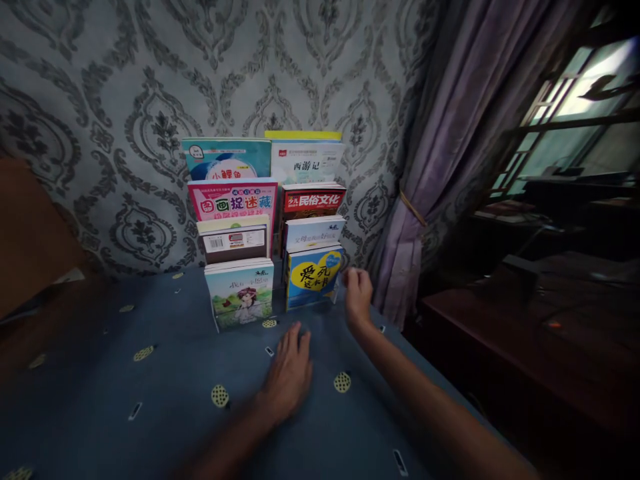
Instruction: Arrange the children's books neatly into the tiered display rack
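Note:
My left hand (290, 370) lies low over the blue tablecloth (180, 400), fingers stretched out and holding nothing. To its upper right, my right hand (358, 297) is closed with curled fingers beside the blue book with a yellow heart (313, 279). Whether anything is inside those fingers is hidden. Books stand upright in two stepped columns. The left column has a green book with a drawn girl (241, 297), a dark-backed book (235, 244), a pink book (233, 200) and a teal book (227, 157). Behind the heart book rise a pale blue book (315, 232), a red book (314, 199) and a white book (307, 163).
Patterned grey wallpaper (165, 127) backs the table. A tied purple curtain (400, 260) hangs at the right, near a dark red surface (540, 360) and a window (570, 113). A brown box-like shape (35, 233) stands at the left edge.

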Tool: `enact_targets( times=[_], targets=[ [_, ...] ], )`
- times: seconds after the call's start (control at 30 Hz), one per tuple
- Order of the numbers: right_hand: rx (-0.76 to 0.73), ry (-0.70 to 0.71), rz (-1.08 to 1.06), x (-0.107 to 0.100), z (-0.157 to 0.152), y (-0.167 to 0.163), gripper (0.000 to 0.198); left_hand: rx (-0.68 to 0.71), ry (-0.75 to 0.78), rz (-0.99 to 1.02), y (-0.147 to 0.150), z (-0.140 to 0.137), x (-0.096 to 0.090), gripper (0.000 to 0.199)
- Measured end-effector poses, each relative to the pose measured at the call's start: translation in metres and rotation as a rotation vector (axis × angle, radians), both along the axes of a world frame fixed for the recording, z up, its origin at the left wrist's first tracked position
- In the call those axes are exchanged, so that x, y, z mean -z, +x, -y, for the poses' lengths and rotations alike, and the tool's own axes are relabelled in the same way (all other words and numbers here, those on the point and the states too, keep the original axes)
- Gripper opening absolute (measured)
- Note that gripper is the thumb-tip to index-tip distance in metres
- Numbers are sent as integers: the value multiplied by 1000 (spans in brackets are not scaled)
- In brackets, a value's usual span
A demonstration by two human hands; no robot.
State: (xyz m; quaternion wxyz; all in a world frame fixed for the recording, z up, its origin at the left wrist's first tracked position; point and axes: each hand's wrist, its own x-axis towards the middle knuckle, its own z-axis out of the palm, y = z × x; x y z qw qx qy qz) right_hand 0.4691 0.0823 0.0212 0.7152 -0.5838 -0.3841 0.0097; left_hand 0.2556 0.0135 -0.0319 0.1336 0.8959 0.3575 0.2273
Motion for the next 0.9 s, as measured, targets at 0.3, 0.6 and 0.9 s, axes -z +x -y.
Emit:
enact_targets(
  times=[0.3,0.6,0.9],
  targets=[
    [-589,-376,336,47,54,-87,32,12,16,-68,1,-2,13,52],
    [-611,-317,307,46,54,-76,25,-15,44,-139,5,-5,15,55],
    [-556,-313,314,41,59,-81,26,-28,51,-91,10,-6,23,58]
  ],
)
